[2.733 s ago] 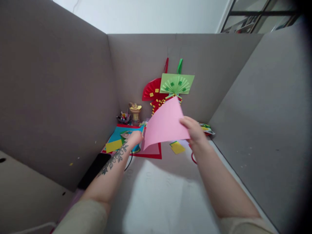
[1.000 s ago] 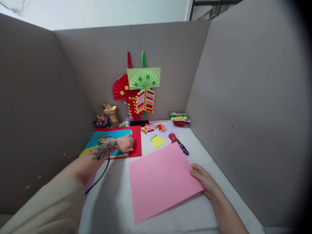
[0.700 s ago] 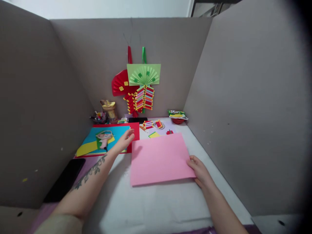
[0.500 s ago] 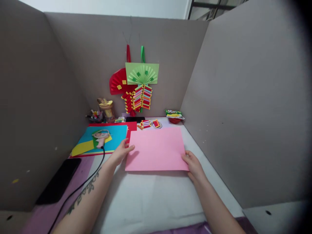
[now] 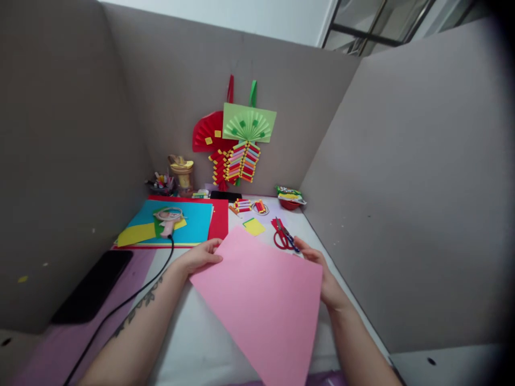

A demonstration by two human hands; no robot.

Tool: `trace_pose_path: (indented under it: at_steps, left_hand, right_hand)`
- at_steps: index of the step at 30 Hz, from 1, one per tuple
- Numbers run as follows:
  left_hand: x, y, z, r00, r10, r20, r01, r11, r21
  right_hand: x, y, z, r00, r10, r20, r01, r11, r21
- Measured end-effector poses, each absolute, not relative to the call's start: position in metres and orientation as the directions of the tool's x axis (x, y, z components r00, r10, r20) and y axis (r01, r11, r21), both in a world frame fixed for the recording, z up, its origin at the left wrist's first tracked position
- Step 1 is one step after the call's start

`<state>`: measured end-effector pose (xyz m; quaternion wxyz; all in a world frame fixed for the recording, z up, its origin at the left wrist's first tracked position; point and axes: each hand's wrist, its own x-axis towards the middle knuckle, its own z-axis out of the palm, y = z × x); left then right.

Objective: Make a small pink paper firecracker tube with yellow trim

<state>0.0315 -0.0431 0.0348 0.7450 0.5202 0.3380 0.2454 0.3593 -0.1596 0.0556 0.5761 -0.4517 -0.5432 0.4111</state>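
A sheet of pink paper point(image 5: 265, 292) lies turned at an angle in front of me, its near corner reaching the bottom of the view. My left hand point(image 5: 203, 257) is closed on the sheet's left side, thumb on top and fingers at the edge. At the right corner is my right hand point(image 5: 324, 273), fingers stretched out past the paper's upper edge and partly covered by it; its thumb is hidden. Scissors point(image 5: 285, 238) with red and dark handles lie just beyond the sheet, beside a small yellow paper square point(image 5: 255, 227).
Coloured sheets point(image 5: 193, 220) with a pink glue gun point(image 5: 168, 228) on them are at left, its black cable running toward me. A black phone-like slab point(image 5: 94, 287) lies nearer. Small paper rolls point(image 5: 242, 205) sit at the back. Paper fan decorations point(image 5: 249, 126) hang on the grey partition.
The pink sheet has been turned and drawn toward me, uncovering the scissors and yellow square. My right hand's fingers have loosened from the sheet's edge. The view has tilted.
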Motion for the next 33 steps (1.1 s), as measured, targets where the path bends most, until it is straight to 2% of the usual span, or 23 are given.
trace_pose_path:
  at_steps: [2,3,5,7,11,13,16,18,21,24,28,31,33]
  left_hand:
    - [0.029,-0.043,0.035,0.654,0.715,-0.247,0.053,0.283,0.958]
    - [0.028,-0.042,0.035,0.649,0.719,-0.250,0.096,0.248,0.964]
    - [0.026,-0.038,0.034,0.616,0.748,-0.247,0.201,0.154,0.968]
    - [0.027,-0.034,0.032,0.551,0.808,-0.207,0.313,0.029,0.949]
    - [0.032,-0.031,0.031,0.464,0.881,-0.088,0.454,-0.152,0.878]
    - [0.032,-0.032,0.032,0.453,0.889,-0.064,0.468,-0.176,0.866]
    - [0.029,-0.033,0.032,0.467,0.880,-0.080,0.425,-0.144,0.893]
    - [0.027,-0.032,0.032,0.488,0.864,-0.123,0.345,-0.062,0.937]
    - [0.026,-0.028,0.032,0.488,0.853,-0.185,0.215,0.088,0.973]
    - [0.028,-0.023,0.033,0.419,0.888,-0.188,0.210,0.106,0.972]
    - [0.032,-0.021,0.032,0.326,0.945,-0.038,0.389,-0.097,0.916]
    - [0.037,-0.025,0.033,0.357,0.931,0.075,0.480,-0.251,0.841]
    - [0.040,-0.030,0.036,0.372,0.920,0.124,0.503,-0.312,0.806]
  right_hand:
    - [0.361,-0.154,0.062,-0.110,0.925,0.364,0.071,0.373,-0.925]
    - [0.361,-0.150,0.065,-0.215,0.906,0.365,0.114,0.395,-0.912]
    - [0.354,-0.142,0.071,-0.413,0.867,0.279,0.249,0.402,-0.881]
    - [0.343,-0.132,0.075,-0.518,0.830,0.207,0.327,0.415,-0.849]
    - [0.329,-0.106,0.066,-0.543,0.820,0.183,0.326,0.406,-0.854]
    - [0.338,-0.096,0.055,-0.510,0.843,0.174,0.429,0.424,-0.798]
    - [0.363,-0.091,0.036,-0.374,0.911,0.175,0.617,0.385,-0.686]
    - [0.371,-0.096,0.028,-0.349,0.923,0.161,0.661,0.364,-0.656]
    - [0.364,-0.111,0.029,-0.341,0.935,0.103,0.637,0.310,-0.706]
    - [0.347,-0.121,0.043,-0.349,0.934,0.073,0.593,0.281,-0.754]
    - [0.334,-0.109,0.067,-0.545,0.821,0.170,0.449,0.457,-0.767]
    - [0.324,-0.088,0.073,-0.484,0.829,0.278,0.358,0.478,-0.802]
    - [0.316,-0.076,0.070,-0.490,0.825,0.281,0.320,0.470,-0.823]
